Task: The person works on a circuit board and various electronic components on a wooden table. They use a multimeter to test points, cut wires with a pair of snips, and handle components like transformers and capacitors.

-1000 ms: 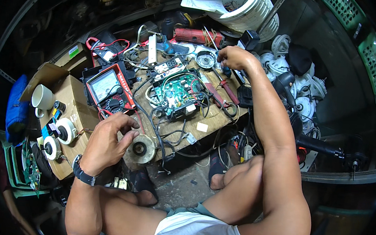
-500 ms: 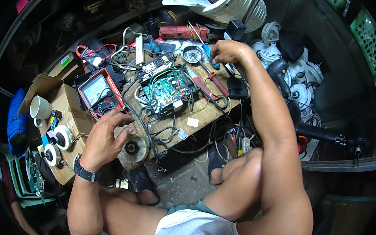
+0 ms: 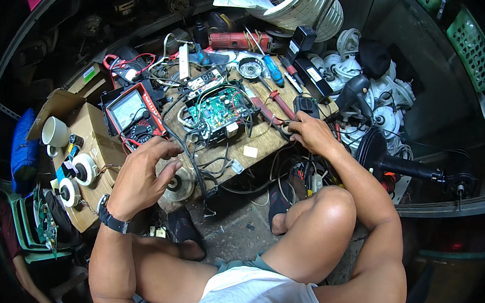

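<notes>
My left hand (image 3: 149, 170) hovers open over the table's near left corner, thumb apart from the bent fingers, holding nothing. Just under it is a round, dusty metal part with a dark hub (image 3: 178, 185). My right hand (image 3: 314, 134) is at the right edge of the table, fingers curled in at the dark looped handle end of a red tool (image 3: 265, 111). What its fingertips hold, if anything, is hidden. Close by lie a red-handled long tool (image 3: 283, 106) and a small black box (image 3: 307, 106). A green circuit board (image 3: 218, 108) with wires sits mid-table.
A red-framed analog multimeter (image 3: 132, 113) stands left of the board. A blue-handled screwdriver (image 3: 273, 71) and a red power tool (image 3: 237, 40) lie farther back. White motor parts (image 3: 386, 118) are heaped at right. Left is a cardboard box (image 3: 98, 134) holding a cup (image 3: 56, 132).
My right hand has come down from the blue screwdriver at the back to the table's right edge, uncovering the screwdriver. My left hand has barely shifted.
</notes>
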`<state>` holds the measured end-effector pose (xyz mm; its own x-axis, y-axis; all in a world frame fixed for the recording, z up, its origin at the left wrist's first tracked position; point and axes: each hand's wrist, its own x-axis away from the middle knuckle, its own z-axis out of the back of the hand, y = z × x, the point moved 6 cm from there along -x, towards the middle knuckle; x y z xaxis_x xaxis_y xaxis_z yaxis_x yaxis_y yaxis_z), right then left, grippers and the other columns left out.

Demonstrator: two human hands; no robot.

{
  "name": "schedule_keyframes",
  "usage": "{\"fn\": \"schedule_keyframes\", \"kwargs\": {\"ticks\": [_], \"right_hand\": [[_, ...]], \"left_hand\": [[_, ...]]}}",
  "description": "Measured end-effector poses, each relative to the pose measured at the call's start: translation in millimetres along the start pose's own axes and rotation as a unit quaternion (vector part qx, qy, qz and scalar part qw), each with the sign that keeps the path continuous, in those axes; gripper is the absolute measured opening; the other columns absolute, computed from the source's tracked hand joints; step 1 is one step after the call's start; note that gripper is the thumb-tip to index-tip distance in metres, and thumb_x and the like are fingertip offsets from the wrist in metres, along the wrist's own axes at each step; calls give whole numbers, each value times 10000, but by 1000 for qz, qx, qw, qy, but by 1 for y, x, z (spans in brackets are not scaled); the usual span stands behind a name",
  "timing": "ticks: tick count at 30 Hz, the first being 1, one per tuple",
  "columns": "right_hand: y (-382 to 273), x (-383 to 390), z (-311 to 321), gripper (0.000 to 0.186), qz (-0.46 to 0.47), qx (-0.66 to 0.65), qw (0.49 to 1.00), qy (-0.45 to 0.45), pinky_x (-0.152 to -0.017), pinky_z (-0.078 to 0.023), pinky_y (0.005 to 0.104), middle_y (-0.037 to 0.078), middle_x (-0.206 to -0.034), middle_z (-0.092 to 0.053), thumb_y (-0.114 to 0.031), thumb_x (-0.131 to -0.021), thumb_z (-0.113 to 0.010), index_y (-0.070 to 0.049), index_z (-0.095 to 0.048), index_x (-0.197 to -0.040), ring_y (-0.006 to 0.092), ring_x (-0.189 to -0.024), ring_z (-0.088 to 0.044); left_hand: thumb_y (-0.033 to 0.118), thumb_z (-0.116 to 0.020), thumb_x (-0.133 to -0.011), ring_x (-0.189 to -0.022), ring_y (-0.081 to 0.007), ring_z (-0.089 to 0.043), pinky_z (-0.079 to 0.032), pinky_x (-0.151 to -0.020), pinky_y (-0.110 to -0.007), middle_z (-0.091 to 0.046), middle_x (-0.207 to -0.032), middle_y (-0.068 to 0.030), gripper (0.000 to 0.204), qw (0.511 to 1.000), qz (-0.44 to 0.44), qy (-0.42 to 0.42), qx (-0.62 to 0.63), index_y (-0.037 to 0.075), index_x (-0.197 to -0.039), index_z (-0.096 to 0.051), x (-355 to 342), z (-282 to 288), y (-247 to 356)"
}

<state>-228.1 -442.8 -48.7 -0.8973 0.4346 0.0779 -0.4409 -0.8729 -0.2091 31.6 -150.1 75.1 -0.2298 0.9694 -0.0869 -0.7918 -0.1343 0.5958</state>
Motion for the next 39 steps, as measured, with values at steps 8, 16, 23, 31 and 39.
{"fn": "schedule_keyframes", "kwargs": {"ticks": [8, 16, 23, 31, 39], "right_hand": [[-29, 5, 70, 295, 27, -230, 973, 4, -861, -541, 365, 101, -1100, -625, -198, -909, -827, -54, -735, -1149, 241, -1022, -646], [-170, -36, 112, 325, 232, -561, 786, -113, -982, -529, 306, 17, -1205, -597, -112, -963, -812, -35, -657, -1239, 116, -1118, -610], [-215, -57, 100, 386, 176, -631, 742, -142, -1017, -550, 311, 41, -1241, -695, -81, -992, -759, -19, -632, -1352, 113, -1130, -668], [-235, -46, 111, 285, 165, -480, 851, 134, -876, -613, 331, 115, -1120, -722, -143, -980, -761, 8, -705, -1215, 185, -983, -758], [-249, -34, 125, 230, 196, -396, 852, 282, -824, -618, 341, 143, -1062, -746, -68, -948, -780, 17, -739, -1158, 245, -938, -772]], "left_hand": [[108, -747, -954, -1018, -333, -710, -555, -909, -421, -690, -1079, -147, 276, 999, -12, 35, 28, 9, -1207, -697, 5, 2, 13], [167, -760, -1019, -1256, -204, -644, -553, -1052, -368, -606, -1442, -121, 657, 925, -34, -14, 378, 0, -1579, -459, -12, -12, 24], [164, -731, -1045, -1146, -157, -676, -572, -1017, -340, -709, -1250, -91, 372, 888, -13, 89, 452, 11, -1367, -621, 3, 13, -11], [43, -798, -949, -1199, -246, -685, -660, -941, -350, -556, -1437, -180, 293, 935, -70, 212, 274, -37, -1100, -560, 11, 27, 0], [49, -845, -906, -1196, -213, -682, -654, -947, -337, -549, -1443, -162, 302, 952, -69, 246, 170, 0, -1092, -612, 11, 25, 8]]}}
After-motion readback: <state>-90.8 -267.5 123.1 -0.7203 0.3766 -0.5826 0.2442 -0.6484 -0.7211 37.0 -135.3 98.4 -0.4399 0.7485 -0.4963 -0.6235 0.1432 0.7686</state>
